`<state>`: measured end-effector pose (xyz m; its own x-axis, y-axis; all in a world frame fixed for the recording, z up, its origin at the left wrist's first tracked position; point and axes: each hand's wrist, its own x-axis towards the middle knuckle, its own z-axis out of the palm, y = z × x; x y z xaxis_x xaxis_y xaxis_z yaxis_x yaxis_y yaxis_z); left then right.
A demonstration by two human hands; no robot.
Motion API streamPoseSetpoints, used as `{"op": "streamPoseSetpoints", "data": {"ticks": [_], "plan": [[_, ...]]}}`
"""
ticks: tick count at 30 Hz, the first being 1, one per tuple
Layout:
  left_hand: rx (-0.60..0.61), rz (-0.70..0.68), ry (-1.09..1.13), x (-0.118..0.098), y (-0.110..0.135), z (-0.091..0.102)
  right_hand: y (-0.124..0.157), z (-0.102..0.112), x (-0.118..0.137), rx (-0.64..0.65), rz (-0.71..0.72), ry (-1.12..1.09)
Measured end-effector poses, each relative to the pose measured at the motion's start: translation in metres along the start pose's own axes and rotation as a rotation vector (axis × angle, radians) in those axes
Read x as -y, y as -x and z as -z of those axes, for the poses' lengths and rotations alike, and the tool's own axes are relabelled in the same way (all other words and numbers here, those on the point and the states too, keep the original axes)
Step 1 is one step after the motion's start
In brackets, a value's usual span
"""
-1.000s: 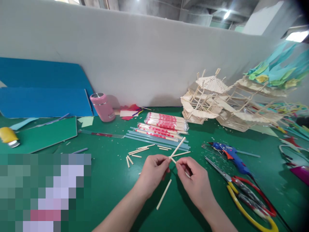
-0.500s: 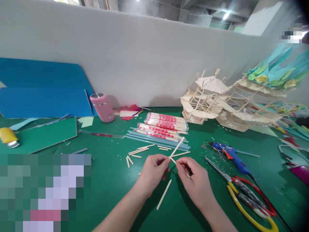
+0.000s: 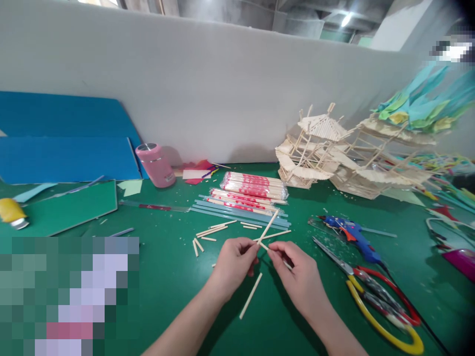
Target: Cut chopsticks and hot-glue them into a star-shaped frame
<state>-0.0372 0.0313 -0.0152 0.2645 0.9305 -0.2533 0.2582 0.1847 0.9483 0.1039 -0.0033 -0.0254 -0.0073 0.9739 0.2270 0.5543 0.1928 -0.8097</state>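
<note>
My left hand (image 3: 237,262) pinches a pale wooden stick (image 3: 269,226) that slants up and to the right. Between finger and thumb, my right hand (image 3: 295,272) grips a short wooden stick (image 3: 263,246), whose far end meets the first one at my left fingertips. Whether the two are joined there I cannot tell. Below the hands a loose stick (image 3: 251,295) lies on the green table (image 3: 166,296). Several cut stick pieces (image 3: 212,230) are scattered just beyond my left hand.
Behind lie red-printed packs of sticks (image 3: 254,185) and blue-grey strips (image 3: 241,213). At right are a blue glue gun (image 3: 352,235), large scissors (image 3: 386,296) and stick-built model buildings (image 3: 308,153). A pink flask (image 3: 156,165) and a yellow cutter (image 3: 13,212) are leftward.
The view has shifted slightly. Both hands keep their pinch, and the two sticks still meet at the left fingertips with hardly any movement.
</note>
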Motion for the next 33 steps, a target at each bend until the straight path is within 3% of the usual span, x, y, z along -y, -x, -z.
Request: {"op": "streamPoseSetpoints", "data": {"ticks": [12,24,33], "plan": [[-0.029,-0.101,-0.359,0.025,0.019,0.008,0.018,-0.011,-0.007,0.157,0.082,0.191],[0.001,-0.130,-0.788,0.031,0.040,0.009,0.028,-0.021,-0.008,0.224,0.096,0.246],[-0.002,-0.161,-0.865,0.032,0.044,0.006,0.030,-0.024,-0.010,0.233,0.101,0.300]]}}
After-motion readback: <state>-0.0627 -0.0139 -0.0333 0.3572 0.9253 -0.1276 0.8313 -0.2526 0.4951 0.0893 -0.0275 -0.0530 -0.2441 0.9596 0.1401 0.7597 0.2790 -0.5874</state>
